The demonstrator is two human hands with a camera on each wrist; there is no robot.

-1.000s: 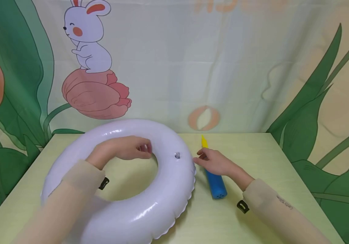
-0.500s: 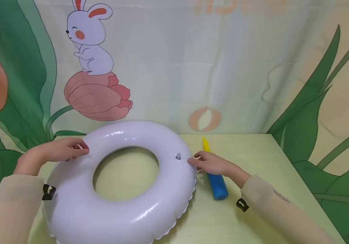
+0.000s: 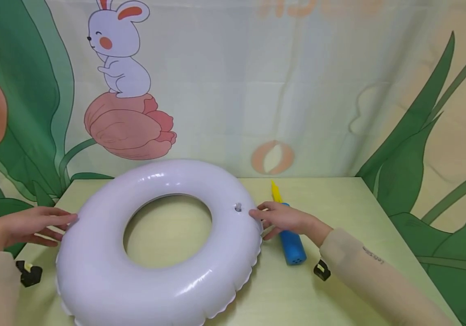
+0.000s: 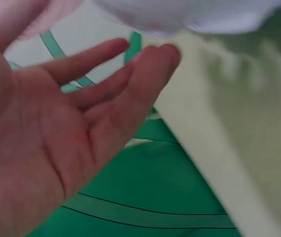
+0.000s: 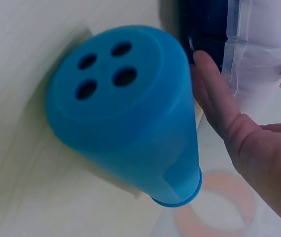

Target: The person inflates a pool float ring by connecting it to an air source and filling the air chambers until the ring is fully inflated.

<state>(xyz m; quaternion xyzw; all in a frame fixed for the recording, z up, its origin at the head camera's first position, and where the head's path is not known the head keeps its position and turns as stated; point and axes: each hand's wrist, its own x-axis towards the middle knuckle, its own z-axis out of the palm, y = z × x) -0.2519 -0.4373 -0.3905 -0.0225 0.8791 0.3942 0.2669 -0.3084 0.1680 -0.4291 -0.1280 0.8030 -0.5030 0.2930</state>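
A white inflated swim ring lies on the table, with a clear valve standing up on its right side. My left hand is at the ring's left edge, its fingers spread; the left wrist view shows the open palm beneath the ring's blurred side. At the right edge, my right hand touches the ring with its thumb on top, near the valve. Its straight fingers lie along the ring's dark lower side in the right wrist view. A blue hand pump with a yellow nozzle lies partly hidden behind that hand.
The pale table has its back edge against a printed curtain with a rabbit and plants. A black wrist-mounted piece hangs by the left sleeve, another black piece by the right sleeve.
My left hand has moved left from over the ring's hole, across the ring, to its outer left edge. The right hand has shifted slightly left onto the ring's right edge.
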